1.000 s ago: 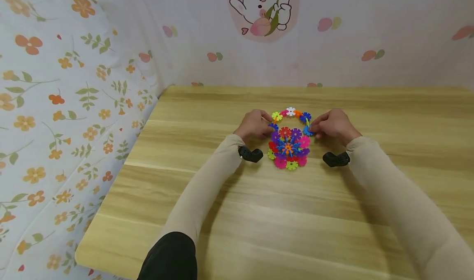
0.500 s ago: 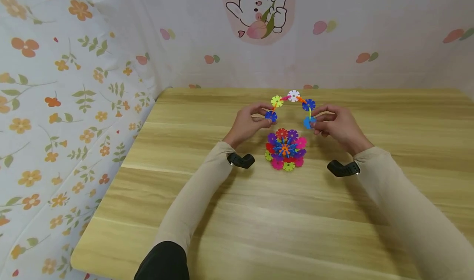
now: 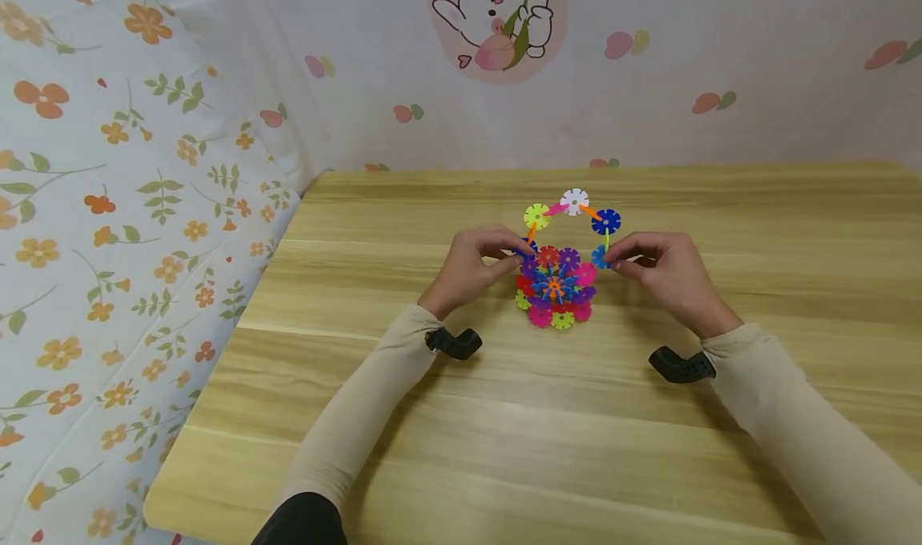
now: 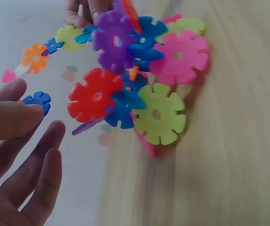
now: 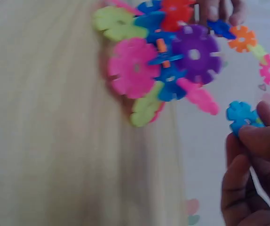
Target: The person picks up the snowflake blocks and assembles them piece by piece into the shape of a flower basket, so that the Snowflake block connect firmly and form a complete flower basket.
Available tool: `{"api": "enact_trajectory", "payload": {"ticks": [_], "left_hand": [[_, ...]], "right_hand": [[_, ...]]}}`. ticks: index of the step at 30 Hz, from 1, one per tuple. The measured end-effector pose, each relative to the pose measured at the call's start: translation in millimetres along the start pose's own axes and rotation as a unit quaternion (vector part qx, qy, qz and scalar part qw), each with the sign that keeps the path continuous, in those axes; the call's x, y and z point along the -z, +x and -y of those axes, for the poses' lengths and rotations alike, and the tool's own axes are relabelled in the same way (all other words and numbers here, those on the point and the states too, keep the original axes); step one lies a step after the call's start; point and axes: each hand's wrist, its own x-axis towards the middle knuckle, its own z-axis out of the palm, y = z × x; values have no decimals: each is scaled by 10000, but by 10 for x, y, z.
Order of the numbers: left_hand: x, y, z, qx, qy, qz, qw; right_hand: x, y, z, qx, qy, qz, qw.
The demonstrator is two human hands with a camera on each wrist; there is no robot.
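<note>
Between both hands an arched chain of notched plastic discs [image 3: 574,202] is held up, in yellow, pink, white, orange and blue. My left hand [image 3: 471,266] pinches the dark blue disc [image 4: 37,101] at its left end between thumb and fingers. At the other end, the light blue disc [image 5: 241,115] is pinched by my right hand [image 3: 670,277]. Just in front of the chain, a rounded cluster of interlocked discs [image 3: 555,289] sits on the table, with red, purple, pink and yellow-green discs around a blue and orange centre. Neither hand grips the cluster.
The wooden table [image 3: 504,417] runs back to a white curtain [image 3: 360,41] with a rabbit print. A flower-patterned cloth [image 3: 144,233] hangs along the left edge. Black wrist devices [image 3: 454,343] sit at both cuffs.
Both hands first lifted the chain up and away from behind the cluster, spreading its ends. Since then they have come back down and nearer, bringing the chain's ends close to the cluster's rear.
</note>
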Motion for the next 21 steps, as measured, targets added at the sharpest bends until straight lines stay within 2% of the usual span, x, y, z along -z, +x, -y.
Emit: {"api": "enact_trajectory", "payload": {"ticks": [2,5,7,10,13,17,21], "left_hand": [[12,-7,4,-76,61,76,9999],[66,23,33,96,-404,242,9988],[120,68,61,352,-940,319,9944],[175,199,119,764,-1643,317,9829],[156,376,190,1088,-1797,417,9768],[39,605,274,1375,-1964,936,9663],[-86,763,276,1243,-1820,1651,9614]], "right_hand": [[-19,-14,-38,103,17,5,9999],[-42,-19,-90,139,249,-20,9996],[-53,-15,-121,63,455,-67,9989],[-66,-4,-157,-96,759,-231,9968],[-83,8,-190,-204,831,-358,9957],[-93,13,-223,-250,786,-343,9960],[-88,11,-221,-205,872,-218,9957]]}}
